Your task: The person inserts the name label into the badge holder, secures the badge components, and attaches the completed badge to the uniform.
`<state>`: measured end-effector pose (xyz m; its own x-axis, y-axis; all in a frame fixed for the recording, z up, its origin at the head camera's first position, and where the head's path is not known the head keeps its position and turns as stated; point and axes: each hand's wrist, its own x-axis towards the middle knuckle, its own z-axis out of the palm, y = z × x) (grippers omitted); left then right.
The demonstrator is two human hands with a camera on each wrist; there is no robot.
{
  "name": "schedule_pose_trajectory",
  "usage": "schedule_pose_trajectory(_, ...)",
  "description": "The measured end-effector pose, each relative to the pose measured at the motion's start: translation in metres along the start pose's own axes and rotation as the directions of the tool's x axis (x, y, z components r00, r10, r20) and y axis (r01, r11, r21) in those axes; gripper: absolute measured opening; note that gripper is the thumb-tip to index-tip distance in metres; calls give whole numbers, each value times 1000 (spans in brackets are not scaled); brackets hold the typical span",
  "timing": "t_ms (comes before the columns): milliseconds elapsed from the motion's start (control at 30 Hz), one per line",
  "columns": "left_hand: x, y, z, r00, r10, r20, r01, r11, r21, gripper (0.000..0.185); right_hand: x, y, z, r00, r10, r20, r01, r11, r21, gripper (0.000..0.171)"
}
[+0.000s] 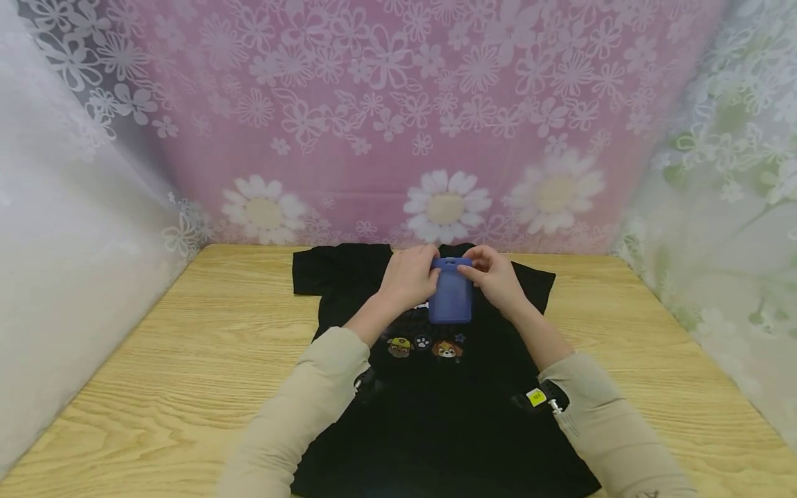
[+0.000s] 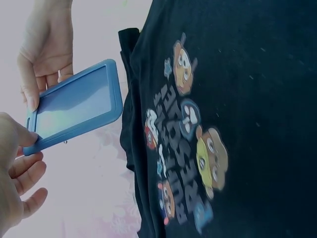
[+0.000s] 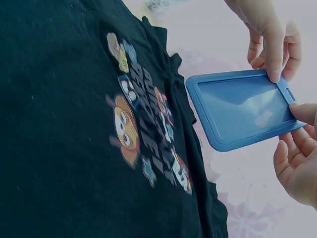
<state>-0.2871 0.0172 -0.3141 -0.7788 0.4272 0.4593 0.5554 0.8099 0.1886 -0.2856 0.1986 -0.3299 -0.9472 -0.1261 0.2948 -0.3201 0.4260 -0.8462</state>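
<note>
**Two-Handed Pinch at the Slotted End of the Badge Holder**

We are holding the blue badge holder (image 1: 450, 297) over the chest of the black T-shirt (image 1: 436, 429), with its slot (image 1: 450, 262) uppermost in the head view. Our left hand (image 1: 405, 278) is pinching one corner of the slotted end; our right hand (image 1: 497, 278) is pinching the other. Both grips are narrow: each thumb is pressing on the framed face while fingers are backing it from behind. The panel is reflecting light, so we are failing to tell whether a card is inside.

For good handling, we are judging that light, equal thumb pressure is serving best; uneven twisting is risking a bent frame. The thumbs are sitting on either side of the slot and leaving it uncovered, a sound placement. The opposite end is hanging free of the fingers, toward the printed characters (image 1: 423, 346). We are not managing to tell its exact height above the cloth.

The far edge of the table (image 1: 243, 266) is running close to the shirt's collar, and the pink floral backdrop (image 1: 398, 104) is rising behind it, so forward reach is looking limited. White drapes (image 1: 81, 263) are bounding both sides. Wood grain is showing left and right of the shirt, so sideways movement is looking easier.
</note>
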Motion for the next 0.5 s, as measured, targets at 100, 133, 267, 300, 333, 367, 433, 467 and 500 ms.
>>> schedule_pose_trajectory(100,-7,-8,-4,1000,7,1,-7,1000,-9,16,0,-3,7,1000,3,20,-2,1000,-2,26)
schedule_pose_trajectory(133,-9,-10,-5,1000,10,2,-10,1000,-9,16,-1,-4,10,1000,1,25,-1,1000,2,26)
schedule_pose_trajectory(267,-17,-16,-11,1000,17,19,-16,1000,-20,16,-2,-9,17,999,-1,47,-1,999,33,25)
schedule_pose_trajectory(300,-19,-18,-13,1000,18,25,-17,1000,-26,16,-2,-10,19,998,1,56,-3,999,44,25)
schedule_pose_trajectory(333,-21,-19,-15,999,18,30,-17,999,-35,15,-2,-11,20,998,2,64,-6,998,58,25)
schedule_pose_trajectory(367,-22,-21,-16,999,18,34,-16,999,-44,14,-2,-12,22,997,6,74,-11,998,69,25)
schedule_pose_trajectory(433,-25,-24,-20,999,19,40,-16,998,-60,13,-3,-14,26,996,11,93,-19,996,88,24)
schedule_pose_trajectory(467,-27,-25,-22,999,22,40,-19,998,-67,12,-3,-14,27,995,11,102,-21,995,95,24)
schedule_pose_trajectory(500,-28,-26,-23,999,26,40,-23,997,-67,12,-3,-14,29,994,12,110,-23,994,103,23)
